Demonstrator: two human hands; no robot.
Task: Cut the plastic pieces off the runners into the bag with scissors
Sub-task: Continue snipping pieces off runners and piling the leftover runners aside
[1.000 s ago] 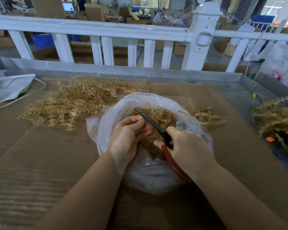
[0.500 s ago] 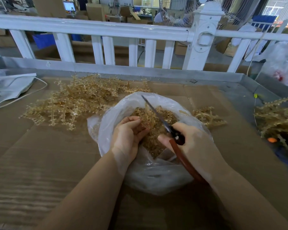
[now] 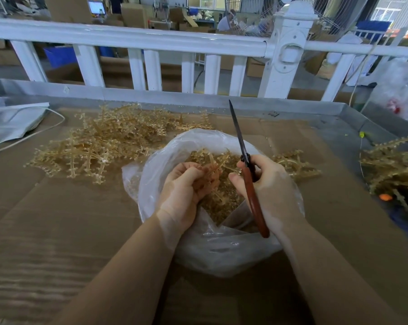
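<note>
A clear plastic bag (image 3: 221, 249) lies open on the cardboard-covered table, with amber plastic pieces (image 3: 219, 207) inside. My left hand (image 3: 186, 191) is over the bag mouth and grips an amber runner (image 3: 213, 164) with pieces on it. My right hand (image 3: 266, 186) holds red-handled scissors (image 3: 250, 184); the dark blades are closed and point up and away. A large pile of amber runners (image 3: 104, 141) lies on the table behind and left of the bag.
A smaller runner (image 3: 294, 165) lies right of the bag, and another heap of runners (image 3: 395, 170) sits at the right edge. Grey bags and a white cord (image 3: 15, 123) lie far left. A white railing (image 3: 198, 45) stands behind the table's grey raised rim (image 3: 151, 97).
My right hand has swung the scissors from pointing left over the bag to pointing upward. My left hand has lifted a runner slightly out of the bag.
</note>
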